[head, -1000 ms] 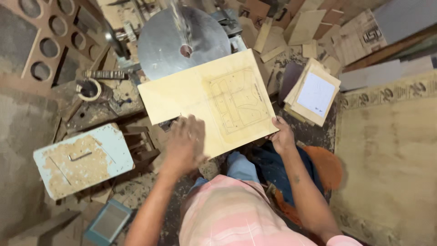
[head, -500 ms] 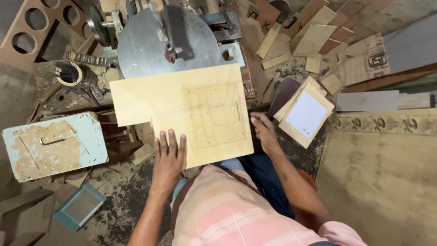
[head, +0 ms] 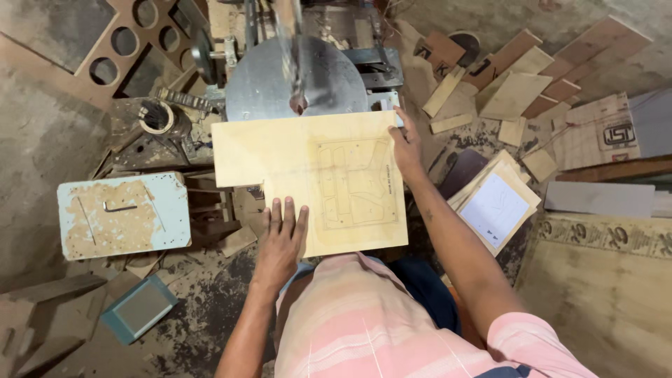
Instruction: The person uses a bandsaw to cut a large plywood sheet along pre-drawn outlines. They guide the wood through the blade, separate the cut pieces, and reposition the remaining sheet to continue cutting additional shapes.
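Workshop floor [head: 42,140], grey and dusty, strewn with sawdust and offcuts; seen from above.

Plywood panel [head: 308,175] — pale, flat, with a notch cut from its near left corner and a pencilled layout of shapes on its right half. It lies on the round metal saw table [head: 329,77], its far edge at the blade [head: 294,70], its near edge over the person's lap.

Left hand [head: 280,241] — flat, palm down, fingers spread, pressing on the panel's near left edge; it grips nothing.
Right hand [head: 406,143] — at the panel's far right corner, fingers curled over the edge, holding it.

Left of the panel: a pale blue stool [head: 122,215] with worn paint, a hex key [head: 120,206] lying on it. Beyond it, a brown board with round holes [head: 119,49].
Right of the panel: a stack of thin boards [head: 497,206], the top one white-faced. Farther off, scattered wood scraps [head: 518,91].
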